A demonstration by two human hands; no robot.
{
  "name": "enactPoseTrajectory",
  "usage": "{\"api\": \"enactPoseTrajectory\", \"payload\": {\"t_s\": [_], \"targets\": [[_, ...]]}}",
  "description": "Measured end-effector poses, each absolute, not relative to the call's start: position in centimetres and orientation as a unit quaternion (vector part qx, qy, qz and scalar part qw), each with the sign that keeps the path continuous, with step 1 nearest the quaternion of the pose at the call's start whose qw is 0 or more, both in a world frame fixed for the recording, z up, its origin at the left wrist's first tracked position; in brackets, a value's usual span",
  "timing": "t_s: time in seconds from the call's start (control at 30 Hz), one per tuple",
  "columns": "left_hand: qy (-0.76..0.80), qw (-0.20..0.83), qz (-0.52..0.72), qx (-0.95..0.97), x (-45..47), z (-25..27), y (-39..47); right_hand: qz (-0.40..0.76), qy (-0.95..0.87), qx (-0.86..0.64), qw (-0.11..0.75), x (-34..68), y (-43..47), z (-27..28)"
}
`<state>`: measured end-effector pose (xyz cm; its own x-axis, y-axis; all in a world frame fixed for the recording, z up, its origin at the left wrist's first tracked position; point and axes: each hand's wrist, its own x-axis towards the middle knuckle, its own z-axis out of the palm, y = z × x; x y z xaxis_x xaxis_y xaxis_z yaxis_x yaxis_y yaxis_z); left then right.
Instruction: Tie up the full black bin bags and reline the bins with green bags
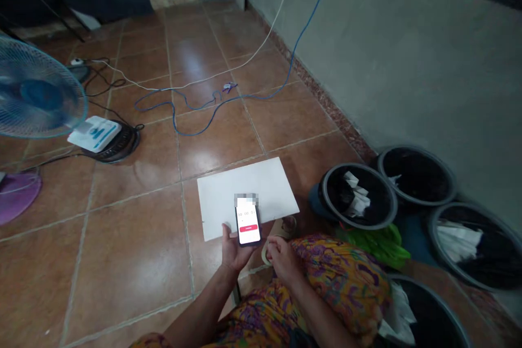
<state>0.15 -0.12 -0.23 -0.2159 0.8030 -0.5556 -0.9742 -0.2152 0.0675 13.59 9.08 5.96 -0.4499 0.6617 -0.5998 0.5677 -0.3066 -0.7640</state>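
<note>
My left hand [232, 253] holds a smartphone [248, 224] upright, its lit screen showing a timer and a red button. My right hand [280, 257] hovers just right of the phone with its fingers curled, holding nothing, above my patterned-cloth knee [342, 277]. Just beyond the phone a white sheet [244, 187] lies flat on the tiled floor.
Several black tubs [358, 196] with white and dark cloth stand along the grey wall at right, with a green bag [379, 242] beside them. A blue fan [36, 89] stands at left. Blue and white cables [196, 100] trail across the floor. A sandal [281, 228] lies by the sheet.
</note>
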Motion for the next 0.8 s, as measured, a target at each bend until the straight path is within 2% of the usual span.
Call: {"api": "enactPoseTrajectory", "payload": {"t_s": [0.17,0.27,0.37,0.47,0.57,0.63,0.7,0.8], "targets": [[0.247,0.608,0.718,-0.234,1.4,0.3,-2.4,0.672,-0.519,-0.514,0.12,15.6,9.2,10.2],[0.288,0.697,0.599,-0.268,2.0,1.2,-4.7,0.679,-0.492,-0.51,0.191,18.5,9.5,13.7],[0.39,0.725,0.508,-0.252,1.9,2.7,-4.8,0.641,-0.47,-0.545,0.269,23.4,9.2,16.0],[0.488,0.711,0.48,-0.161,2.0,6.2,-0.9,0.589,-0.404,-0.61,0.343,30.7,7.7,15.2],[0.533,0.658,0.533,-0.012,4.3,12.7,5.8,0.514,-0.333,-0.692,0.383,39.8,5.4,11.4],[0.514,0.665,0.526,0.127,7.7,17.7,10.3,0.452,-0.314,-0.757,0.352,46.1,4.1,8.7],[0.492,0.654,0.51,0.265,12.5,21.5,14.3,0.402,-0.337,-0.812,0.256,51.6,3.6,6.9],[0.475,0.639,0.381,0.47,21.1,22.8,18.4,0.31,-0.412,-0.844,0.148,56.9,4.3,6.2]]}}
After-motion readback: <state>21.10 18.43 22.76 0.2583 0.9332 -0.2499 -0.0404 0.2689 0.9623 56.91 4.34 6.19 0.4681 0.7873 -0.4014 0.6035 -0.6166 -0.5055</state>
